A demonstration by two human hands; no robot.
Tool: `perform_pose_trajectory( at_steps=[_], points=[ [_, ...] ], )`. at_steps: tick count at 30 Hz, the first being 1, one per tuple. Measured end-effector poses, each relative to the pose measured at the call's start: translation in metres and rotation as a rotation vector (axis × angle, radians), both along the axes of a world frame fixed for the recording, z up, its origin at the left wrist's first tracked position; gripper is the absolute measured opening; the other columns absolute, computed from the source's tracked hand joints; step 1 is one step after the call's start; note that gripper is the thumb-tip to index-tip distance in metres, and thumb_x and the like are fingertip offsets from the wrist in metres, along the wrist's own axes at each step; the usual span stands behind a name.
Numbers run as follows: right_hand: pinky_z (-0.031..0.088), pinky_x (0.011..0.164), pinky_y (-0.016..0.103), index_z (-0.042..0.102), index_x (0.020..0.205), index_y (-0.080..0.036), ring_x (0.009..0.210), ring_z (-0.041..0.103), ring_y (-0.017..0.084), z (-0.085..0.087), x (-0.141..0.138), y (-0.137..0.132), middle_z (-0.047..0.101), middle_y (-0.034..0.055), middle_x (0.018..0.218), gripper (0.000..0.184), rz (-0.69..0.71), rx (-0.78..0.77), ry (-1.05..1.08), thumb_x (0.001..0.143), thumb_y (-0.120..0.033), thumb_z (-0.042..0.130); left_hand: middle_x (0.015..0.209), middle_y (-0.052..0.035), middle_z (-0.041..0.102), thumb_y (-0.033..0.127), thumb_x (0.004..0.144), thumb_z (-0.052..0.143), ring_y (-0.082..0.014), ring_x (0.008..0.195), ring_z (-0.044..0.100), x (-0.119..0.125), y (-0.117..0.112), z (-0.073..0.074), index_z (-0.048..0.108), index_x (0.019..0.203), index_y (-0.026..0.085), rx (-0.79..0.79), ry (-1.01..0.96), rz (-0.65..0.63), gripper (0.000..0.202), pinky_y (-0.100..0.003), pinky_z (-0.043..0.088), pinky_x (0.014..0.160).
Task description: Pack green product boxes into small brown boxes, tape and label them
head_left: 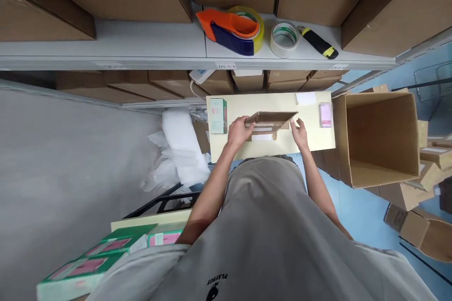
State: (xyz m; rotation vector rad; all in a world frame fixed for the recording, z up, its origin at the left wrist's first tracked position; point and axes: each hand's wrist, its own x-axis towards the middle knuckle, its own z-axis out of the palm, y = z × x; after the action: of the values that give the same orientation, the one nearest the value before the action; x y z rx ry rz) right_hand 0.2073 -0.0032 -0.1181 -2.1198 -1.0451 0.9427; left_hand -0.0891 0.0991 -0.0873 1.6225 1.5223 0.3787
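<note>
Light falls brightly on the tabletop [314, 138], while picture edges look stretched.

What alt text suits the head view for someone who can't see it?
A person's left hand holds a small cardboard box on a cream table, the right hand close to its other side. A shelf above bears a tape dispenser, tape roll and cutter; a large open carton stands at right.

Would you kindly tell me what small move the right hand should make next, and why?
I would probably close the right hand gently on the near right end of the cardboard box: the left hand grips its left end, while the right hand is loosely open beside the other, so a second hold might steady it.
</note>
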Motion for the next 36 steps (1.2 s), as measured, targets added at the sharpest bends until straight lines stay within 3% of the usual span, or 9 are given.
perform_pose_trajectory(
  at_steps=[2, 4, 8, 11, 14, 20, 26, 31, 36],
  points=[
    [0.065, 0.114, 0.048, 0.043, 0.178, -0.017, 0.146, 0.071, 0.035, -0.004, 0.008, 0.013, 0.049, 0.0256, 0.181, 0.093, -0.072, -0.04, 0.085, 0.109, -0.079, 0.049, 0.135, -0.0195, 0.082, 0.045, 0.101, 0.076, -0.0409, 0.125, 0.075, 0.004, -0.004, -0.003, 0.083, 0.133, 0.017, -0.03, -0.003, 0.067, 0.043, -0.047, 0.055, 0.111],
    [0.063, 0.117, 0.047, 0.043, 0.179, -0.02, 0.151, 0.067, 0.034, -0.006, 0.016, 0.025, 0.045, 0.0223, 0.185, 0.095, -0.045, -0.035, 0.151, 0.106, -0.081, 0.051, 0.134, -0.0187, 0.084, 0.047, 0.102, 0.075, -0.04, 0.126, 0.076, 0.007, -0.008, -0.005, 0.084, 0.13, 0.017, -0.058, -0.015, 0.143, 0.042, -0.046, 0.055, 0.111],
    [0.064, 0.116, 0.049, 0.05, 0.174, -0.019, 0.152, 0.066, 0.037, -0.008, 0.026, 0.042, 0.057, 0.0222, 0.175, 0.101, 0.083, -0.014, 0.188, 0.097, -0.082, 0.066, 0.134, -0.0163, 0.085, 0.04, 0.098, 0.078, -0.0391, 0.13, 0.076, 0.009, -0.012, -0.008, 0.086, 0.126, 0.019, -0.08, -0.003, 0.259, 0.035, -0.046, 0.055, 0.112],
    [0.062, 0.119, 0.052, 0.046, 0.175, -0.014, 0.151, 0.066, 0.039, -0.014, 0.025, 0.048, 0.065, 0.0249, 0.166, 0.102, 0.112, -0.05, 0.174, 0.095, -0.069, 0.075, 0.129, -0.015, 0.087, 0.033, 0.096, 0.076, -0.0398, 0.126, 0.078, 0.01, -0.013, -0.009, 0.088, 0.122, 0.02, -0.085, 0.048, 0.278, 0.032, -0.047, 0.056, 0.111],
    [0.06, 0.124, 0.056, 0.043, 0.177, -0.016, 0.151, 0.066, 0.038, -0.018, 0.019, 0.046, 0.061, 0.0229, 0.171, 0.096, 0.189, -0.045, 0.145, 0.093, -0.05, 0.075, 0.127, -0.0133, 0.088, 0.027, 0.096, 0.072, -0.0385, 0.121, 0.08, 0.013, -0.016, -0.006, 0.089, 0.123, 0.02, -0.095, 0.123, 0.277, 0.032, -0.046, 0.058, 0.107],
    [0.056, 0.129, 0.059, 0.052, 0.171, -0.016, 0.151, 0.066, 0.039, -0.013, 0.006, 0.037, 0.059, 0.0222, 0.173, 0.082, 0.376, -0.032, 0.047, 0.095, -0.038, 0.071, 0.139, -0.0103, 0.085, 0.029, 0.105, 0.066, -0.0321, 0.116, 0.084, 0.029, -0.032, 0.003, 0.085, 0.135, 0.023, -0.101, 0.253, 0.205, 0.036, -0.041, 0.061, 0.109],
    [0.061, 0.12, 0.057, 0.064, 0.155, -0.014, 0.131, 0.075, 0.037, -0.007, 0.005, 0.046, 0.069, 0.0261, 0.15, 0.056, 0.276, -0.019, -0.109, 0.11, -0.047, 0.06, 0.133, -0.0138, 0.085, 0.027, 0.106, 0.063, -0.0328, 0.108, 0.085, 0.028, -0.052, 0.002, 0.083, 0.138, 0.022, -0.006, 0.283, 0.137, 0.038, -0.042, 0.063, 0.105],
    [0.066, 0.102, 0.047, 0.071, 0.145, -0.02, 0.1, 0.077, 0.027, -0.006, 0.011, 0.047, 0.075, 0.0154, 0.121, 0.05, 0.24, 0.027, -0.146, 0.111, -0.055, 0.061, 0.137, -0.0145, 0.082, 0.025, 0.104, 0.065, -0.0312, 0.104, 0.085, 0.017, -0.062, -0.003, 0.081, 0.141, 0.02, 0.043, 0.229, 0.081, 0.04, -0.043, 0.064, 0.104],
    [0.065, 0.098, 0.046, 0.071, 0.149, -0.019, 0.096, 0.077, 0.028, 0.001, 0.004, 0.044, 0.082, 0.0121, 0.108, 0.054, 0.324, 0.035, -0.117, 0.113, -0.055, 0.054, 0.138, -0.0119, 0.082, 0.034, 0.106, 0.072, -0.0305, 0.118, 0.081, 0.014, -0.07, -0.009, 0.08, 0.137, 0.024, 0.092, 0.1, -0.052, 0.034, -0.042, 0.063, 0.109]
  ],
)
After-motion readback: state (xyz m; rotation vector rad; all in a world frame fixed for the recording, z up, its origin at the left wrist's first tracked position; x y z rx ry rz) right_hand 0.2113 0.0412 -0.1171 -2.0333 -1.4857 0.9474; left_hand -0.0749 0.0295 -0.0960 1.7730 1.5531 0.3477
